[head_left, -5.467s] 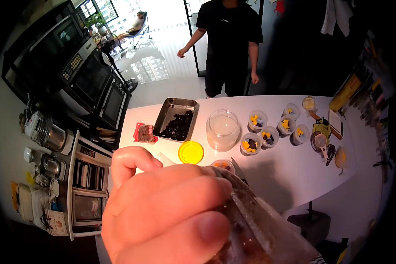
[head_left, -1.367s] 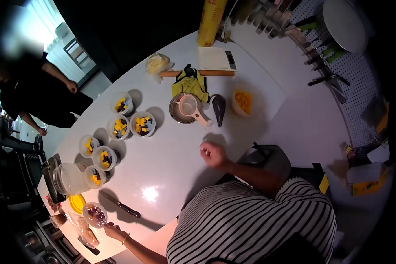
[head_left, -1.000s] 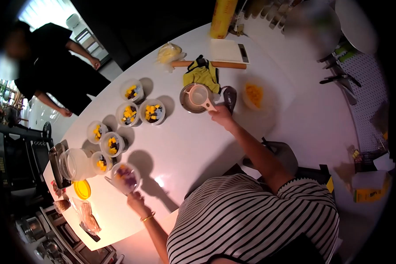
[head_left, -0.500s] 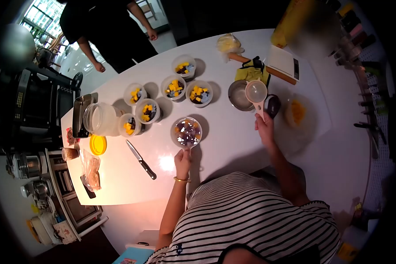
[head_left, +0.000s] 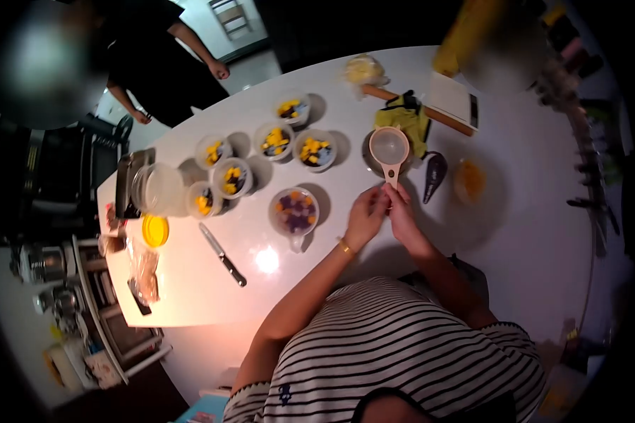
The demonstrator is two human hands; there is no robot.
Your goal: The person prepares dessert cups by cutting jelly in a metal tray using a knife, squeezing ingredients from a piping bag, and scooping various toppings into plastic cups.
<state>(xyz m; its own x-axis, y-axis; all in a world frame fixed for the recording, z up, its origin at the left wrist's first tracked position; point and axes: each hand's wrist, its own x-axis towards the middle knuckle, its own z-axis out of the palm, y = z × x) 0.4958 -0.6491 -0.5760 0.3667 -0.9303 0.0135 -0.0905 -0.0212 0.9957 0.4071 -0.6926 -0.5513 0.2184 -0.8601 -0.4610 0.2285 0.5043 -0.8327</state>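
A small pale pink mesh strainer point(head_left: 389, 146) hangs above a steel bowl point(head_left: 369, 161), hiding most of it. My right hand point(head_left: 406, 224) is closed round the lower end of its handle. My left hand point(head_left: 365, 217) meets the right one there, its fingers pinched at the handle; the exact contact is partly hidden. To the left stands a clear handled cup point(head_left: 295, 242) filled with purple and orange balls point(head_left: 296, 211), untouched by either hand. Right of the bowl lies a dark teardrop-shaped object point(head_left: 435, 176) with pale lettering.
Several plastic tubs point(head_left: 316, 165) with yellow cubes and dark pieces stand farther left, near a knife point(head_left: 223, 255). Rightward are a bowl of orange pieces point(head_left: 470, 181), a green cloth point(head_left: 406, 118) and a white scale point(head_left: 450, 100). Another person point(head_left: 155, 60) stands across the table point(head_left: 346, 257).
My left hand has let go of the handled cup and moved right to the strainer's handle. The strainer has shifted left over the steel bowl. The other person's arms have moved.
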